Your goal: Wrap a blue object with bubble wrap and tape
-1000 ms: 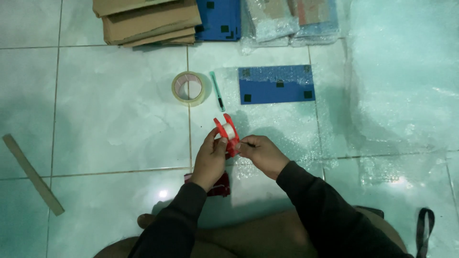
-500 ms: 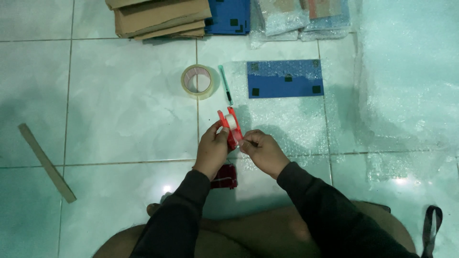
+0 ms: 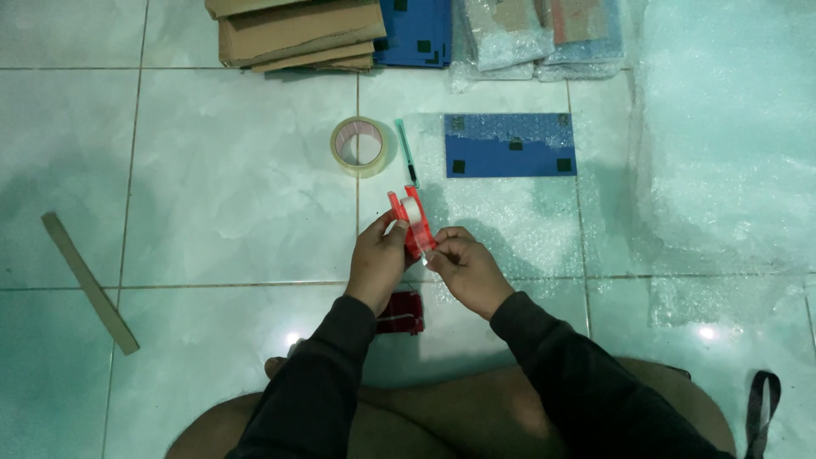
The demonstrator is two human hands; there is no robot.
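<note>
- Head view, looking down: a small red tape dispenser (image 3: 411, 220) with a whitish roll in it is held up above the tiled floor (image 3: 212, 212), between both hands and right in front of the seated person.
- Their left hand (image 3: 378, 259) wraps the dispenser's left side, thumb up against the red body, fingers curled around it.
- Their right hand (image 3: 463, 268) meets the dispenser's lower end; thumb and forefinger are pinched together there, apparently on the tape end, though the strip itself is too thin to make out.
- Just below the hands, close to the person's lap, a second dark red object (image 3: 401, 313) lies on the floor, partly hidden by the left forearm.
- Beyond the hands, a roll of clear packing tape (image 3: 359, 145) lies flat, and just to its right lies a slim green-handled cutter (image 3: 408, 153).
- Beyond the right hand, a blue rectangular board with dark square patches (image 3: 510, 146) rests on a sheet of bubble wrap (image 3: 527, 221).
- More bubble wrap (image 3: 722, 127) spreads over the floor well to the right of the right hand.
- Farthest from the hands, at the top edge, sit a stack of flat cardboard (image 3: 297, 34), another blue board (image 3: 416, 34) and some bubble-wrapped packets (image 3: 535, 34).
- Well to the left of the left hand, a narrow strip of cardboard (image 3: 89, 280) lies diagonally on the tiles.
- Near the right elbow, at the bottom right, a black strap loop (image 3: 762, 399) shows.
</note>
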